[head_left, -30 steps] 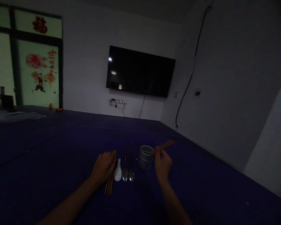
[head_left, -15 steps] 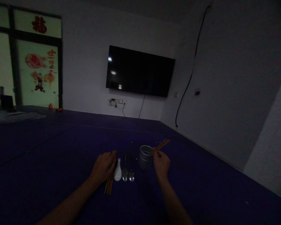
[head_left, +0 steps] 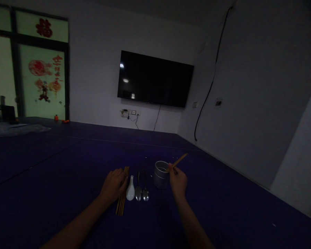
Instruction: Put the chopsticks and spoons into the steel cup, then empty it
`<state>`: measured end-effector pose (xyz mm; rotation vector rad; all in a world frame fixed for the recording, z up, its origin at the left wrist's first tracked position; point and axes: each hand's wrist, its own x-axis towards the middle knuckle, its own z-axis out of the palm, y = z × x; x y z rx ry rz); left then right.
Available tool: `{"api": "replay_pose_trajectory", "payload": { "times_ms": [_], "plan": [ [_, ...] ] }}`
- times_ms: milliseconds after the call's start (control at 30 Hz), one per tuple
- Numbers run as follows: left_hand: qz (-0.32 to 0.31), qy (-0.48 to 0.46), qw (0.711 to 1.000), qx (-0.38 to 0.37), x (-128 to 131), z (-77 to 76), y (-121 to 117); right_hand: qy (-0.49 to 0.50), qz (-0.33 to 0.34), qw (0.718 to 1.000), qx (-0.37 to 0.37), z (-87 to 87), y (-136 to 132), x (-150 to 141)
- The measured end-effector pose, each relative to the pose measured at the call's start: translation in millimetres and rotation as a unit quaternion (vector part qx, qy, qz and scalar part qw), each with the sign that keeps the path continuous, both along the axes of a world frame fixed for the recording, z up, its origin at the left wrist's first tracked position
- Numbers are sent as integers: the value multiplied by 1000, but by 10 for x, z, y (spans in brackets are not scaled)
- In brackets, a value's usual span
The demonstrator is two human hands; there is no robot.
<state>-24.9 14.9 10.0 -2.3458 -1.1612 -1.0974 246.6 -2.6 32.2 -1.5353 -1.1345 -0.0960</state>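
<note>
Several wooden chopsticks (head_left: 120, 205) lie side by side on the dark blue surface, and my left hand (head_left: 114, 184) is closed over their upper part with curled fingers. Just right of them, a white soup spoon (head_left: 130, 192) lies bowl towards me. Two metal spoons (head_left: 138, 193) (head_left: 145, 194) lie beside it in a row. A grey cylindrical utensil holder (head_left: 161, 179) stands upright further right. My right hand (head_left: 178, 180), at its right rim, pinches slanted wooden chopsticks (head_left: 180, 160); their lower ends reach the holder's mouth. How many it holds, I cannot tell.
The blue surface (head_left: 75, 162) stretches back to the wall. A black television (head_left: 157, 79) hangs there above sockets (head_left: 131, 112). Clear plastic sheeting (head_left: 18, 129) and small orange objects (head_left: 56, 117) lie far left. A black cable (head_left: 208, 93) hangs on the right wall.
My right hand has shifted slightly left towards the holder, and the chopsticks in it have come together into a narrower bundle. My left hand and the row of spoons have not moved.
</note>
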Motion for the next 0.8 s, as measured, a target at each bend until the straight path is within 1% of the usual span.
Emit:
{"api": "replay_pose_trajectory", "payload": {
  "times_ms": [100, 233, 300, 400, 433, 500, 567, 633, 667, 733, 767, 800],
  "plan": [
    [-4, -4, 1000, 2, 2, -3, 0, -3, -2, 1000, 2, -1, -8, -11],
    [11, -1, 1000, -2, 8, -1, -9, 7, 1, 1000, 3, 1, -19, -25],
    [28, 0, 1000, -8, 10, 8, -14, 28, -30, 999, 18, 27, -36, -28],
    [59, 2, 998, -26, 9, 24, -18, 69, -111, 988, 79, 106, -94, -42],
    [70, 3, 997, -32, 8, 28, -18, 76, -125, 984, 106, 135, -123, -56],
    [90, 14, 995, -49, 7, 29, -14, 72, -122, 976, 163, 181, -187, -109],
    [111, 30, 991, -68, 8, 19, -9, 33, -86, 977, 194, 199, -248, -200],
    [124, 47, 987, -87, 10, -1, -2, -41, -19, 980, 195, 188, -298, -327],
    [128, 54, 986, -95, 10, -12, 1, -91, 28, 979, 180, 175, -316, -399],
    [129, 63, 984, -103, 10, -34, 6, -188, 121, 965, 136, 138, -338, -547],
    [130, 67, 984, -106, 10, -42, 7, -230, 159, 955, 104, 116, -343, -616],
    [131, 70, 983, -108, 10, -48, 6, -261, 182, 945, 73, 91, -343, -678]
  ]
}}
